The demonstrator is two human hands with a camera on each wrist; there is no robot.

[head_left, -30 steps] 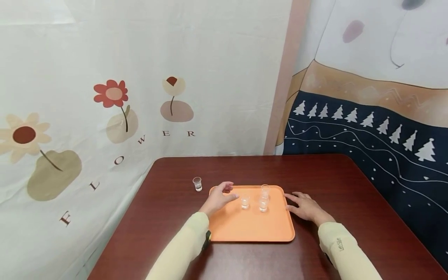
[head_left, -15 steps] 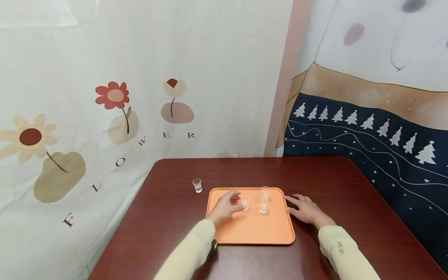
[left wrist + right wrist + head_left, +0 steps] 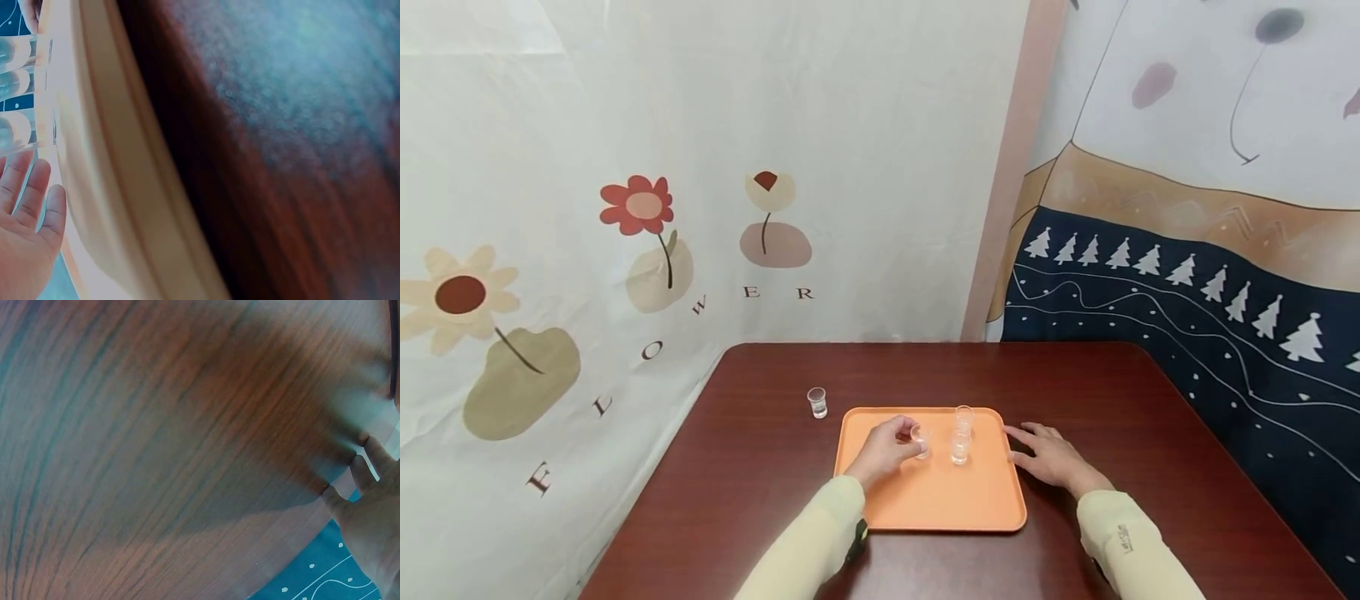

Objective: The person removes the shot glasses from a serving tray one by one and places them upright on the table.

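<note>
My left hand (image 3: 883,454) is at the left shot glass (image 3: 921,442), thumb in front and index finger behind, pinching it at its left side. That clear glass stands upright on the orange tray (image 3: 940,508). In the left wrist view, the other fingers (image 3: 31,194) of this hand extend beside the glass (image 3: 19,131). Two more shot glasses, a nearer one (image 3: 960,448) and a farther one (image 3: 964,417), stand to the right on the tray. My right hand (image 3: 1052,457) lies with spread fingers on the table, fingertips at the tray's right edge.
Another shot glass (image 3: 817,403) stands on the dark red-brown table (image 3: 760,467), beyond the tray's left corner. Printed cloths (image 3: 887,167) hang behind the table and at its sides.
My left hand has moved right and slightly forward over the tray, closing its thumb and index finger on the left shot glass. The right hand stays at the tray's edge.
</note>
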